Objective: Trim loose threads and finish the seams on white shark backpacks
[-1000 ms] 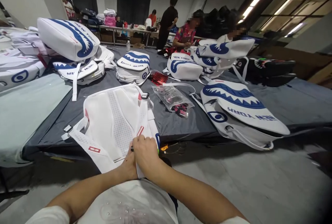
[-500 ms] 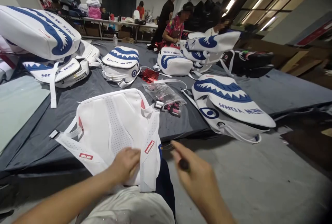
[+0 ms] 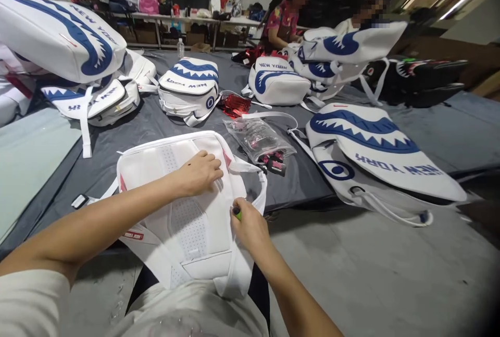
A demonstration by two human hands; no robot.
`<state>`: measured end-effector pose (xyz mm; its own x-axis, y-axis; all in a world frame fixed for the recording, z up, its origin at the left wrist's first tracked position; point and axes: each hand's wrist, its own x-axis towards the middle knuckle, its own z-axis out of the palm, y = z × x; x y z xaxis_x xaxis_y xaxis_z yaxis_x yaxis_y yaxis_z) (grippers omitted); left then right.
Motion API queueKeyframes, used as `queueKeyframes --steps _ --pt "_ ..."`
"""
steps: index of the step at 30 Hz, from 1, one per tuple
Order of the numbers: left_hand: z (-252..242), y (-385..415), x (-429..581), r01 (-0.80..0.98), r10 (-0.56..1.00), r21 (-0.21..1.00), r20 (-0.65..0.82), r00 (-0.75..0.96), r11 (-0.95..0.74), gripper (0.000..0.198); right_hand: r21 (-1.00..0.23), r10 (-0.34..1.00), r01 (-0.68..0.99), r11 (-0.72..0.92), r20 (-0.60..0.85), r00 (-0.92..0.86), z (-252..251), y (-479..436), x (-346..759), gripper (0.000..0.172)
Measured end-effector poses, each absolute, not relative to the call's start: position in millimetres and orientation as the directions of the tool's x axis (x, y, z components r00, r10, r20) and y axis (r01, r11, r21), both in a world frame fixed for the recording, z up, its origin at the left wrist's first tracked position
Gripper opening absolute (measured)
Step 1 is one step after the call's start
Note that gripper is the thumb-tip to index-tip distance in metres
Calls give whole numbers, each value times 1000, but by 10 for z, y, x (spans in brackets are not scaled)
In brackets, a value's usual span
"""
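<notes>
A white backpack lies back panel up at the table's near edge, reaching over my lap. My left hand rests on the upper part of its panel, fingers spread and slightly bent. At the bag's right side, my right hand is closed around a small tool with a black and green end; the rest of it is hidden in the palm. Beside that hand a white shoulder strap loops outward. The other shoulder strap, with a red label, hangs at the lower left.
Another white backpack with blue teeth lies to the right. A clear plastic bag with black and pink tags and some red foil lie beyond mine. More white backpacks stand behind, with others stacked left. A co-worker is across the table.
My left hand has moved up onto the back panel. My right hand, with the tool, has come left to the bag's side. The right strap's label no longer shows.
</notes>
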<state>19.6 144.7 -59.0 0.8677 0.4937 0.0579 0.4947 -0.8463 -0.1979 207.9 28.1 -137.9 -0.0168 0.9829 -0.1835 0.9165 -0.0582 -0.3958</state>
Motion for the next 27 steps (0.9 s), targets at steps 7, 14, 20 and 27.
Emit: queueKeyframes --steps 7,14,20,27 --pt "-817 1497 27 514 501 -111 129 856 -851 27 -265 976 963 -43 -218 -17 -1450 265 1905 19" --pt "-741 1493 31 596 582 -167 128 803 -786 33 -242 967 968 -64 -254 1 -1447 307 1940 15" --pt "-800 1555 -11 546 528 -118 156 835 -829 31 -396 966 917 -34 -248 -71 -1472 315 1995 15" --pt "-1026 1461 -260 619 551 -59 394 736 -783 32 -373 966 898 235 -15 -259 -1160 719 2037 35"
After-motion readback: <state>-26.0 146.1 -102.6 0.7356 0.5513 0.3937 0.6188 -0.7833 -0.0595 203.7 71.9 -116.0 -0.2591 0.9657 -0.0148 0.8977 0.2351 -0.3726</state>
